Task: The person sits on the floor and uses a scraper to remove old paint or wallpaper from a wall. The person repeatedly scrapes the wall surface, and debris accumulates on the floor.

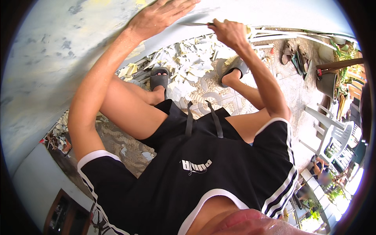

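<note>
My left hand (164,16) lies flat, fingers stretched out, against or very near a pale painted wall (97,17); whether it touches cannot be told. Nothing is seen in it. My right hand (230,33) grips the dark handle of a thin-bladed hand tool (194,24), a knife or a scraper. Its metal blade points left along the wall, just below my left fingers. Grey and yellowish patches mark the wall's surface. Under both hands, a heap of peeled paint flakes (191,63) covers the floor along the wall's foot.
My feet, in grey slide sandals (160,77), stand among the flakes on a patterned tile floor (229,100). White pipes (288,33) run along the wall base at right. Sandals (296,57), a plant pot (326,83) and a white plastic chair (337,138) stand further right. Another person (320,170) sits beyond.
</note>
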Demonstrator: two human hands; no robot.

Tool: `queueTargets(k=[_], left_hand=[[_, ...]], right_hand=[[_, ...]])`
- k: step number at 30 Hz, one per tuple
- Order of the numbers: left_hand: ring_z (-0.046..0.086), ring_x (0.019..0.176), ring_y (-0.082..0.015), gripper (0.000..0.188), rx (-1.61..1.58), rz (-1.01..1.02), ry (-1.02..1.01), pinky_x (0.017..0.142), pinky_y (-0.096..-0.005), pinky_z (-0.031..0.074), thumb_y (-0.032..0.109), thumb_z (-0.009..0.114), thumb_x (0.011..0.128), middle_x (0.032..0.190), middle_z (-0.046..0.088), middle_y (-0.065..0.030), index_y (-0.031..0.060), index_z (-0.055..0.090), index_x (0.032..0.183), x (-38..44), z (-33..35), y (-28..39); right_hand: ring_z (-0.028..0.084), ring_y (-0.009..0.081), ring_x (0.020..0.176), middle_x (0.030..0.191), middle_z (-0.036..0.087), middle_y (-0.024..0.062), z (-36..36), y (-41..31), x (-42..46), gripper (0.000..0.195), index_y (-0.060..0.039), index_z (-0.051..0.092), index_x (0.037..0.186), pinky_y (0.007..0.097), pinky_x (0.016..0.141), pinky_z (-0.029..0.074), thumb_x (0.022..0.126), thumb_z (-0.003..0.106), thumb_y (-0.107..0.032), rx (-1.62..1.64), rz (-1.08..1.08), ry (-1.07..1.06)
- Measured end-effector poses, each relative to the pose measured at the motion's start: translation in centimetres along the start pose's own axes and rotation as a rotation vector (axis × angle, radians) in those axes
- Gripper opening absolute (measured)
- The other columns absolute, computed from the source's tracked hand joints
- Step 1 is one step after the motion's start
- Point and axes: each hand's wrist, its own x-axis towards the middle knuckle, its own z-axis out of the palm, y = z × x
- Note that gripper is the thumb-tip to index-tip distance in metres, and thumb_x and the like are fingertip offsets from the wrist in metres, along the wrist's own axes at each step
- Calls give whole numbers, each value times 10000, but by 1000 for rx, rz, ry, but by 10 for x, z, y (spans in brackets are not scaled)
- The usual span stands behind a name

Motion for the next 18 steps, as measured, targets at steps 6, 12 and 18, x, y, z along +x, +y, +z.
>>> queueTargets(k=[6, 12, 18], left_hand=[[317, 1539, -223, 505, 11, -63, 72, 1297, -578, 30, 371, 456, 1016, 1626, 437, 5, 198, 559, 1480, 6, 7, 18], [331, 1529, -215, 484, 79, -58, 85, 1293, -593, 42, 358, 452, 1014, 1613, 455, 5, 216, 575, 1461, 8, 3, 19], [356, 1513, -208, 459, 2, -63, 86, 1281, -595, 105, 345, 444, 1015, 1613, 457, 4, 223, 599, 1429, 12, 9, 15]], right_hand=[[566, 174, 423, 572, 636, 48, -44, 80, -45, 362, -160, 693, 970, 331, 394, 396, 1055, 551, -482, -152, 125, 155], [571, 194, 412, 555, 627, 58, -21, 60, -59, 374, -148, 680, 924, 325, 387, 381, 1051, 563, -480, -34, 195, 132], [530, 127, 396, 518, 596, 33, -35, 73, -38, 378, -118, 694, 941, 322, 356, 378, 1043, 586, -466, -146, 96, 223]])
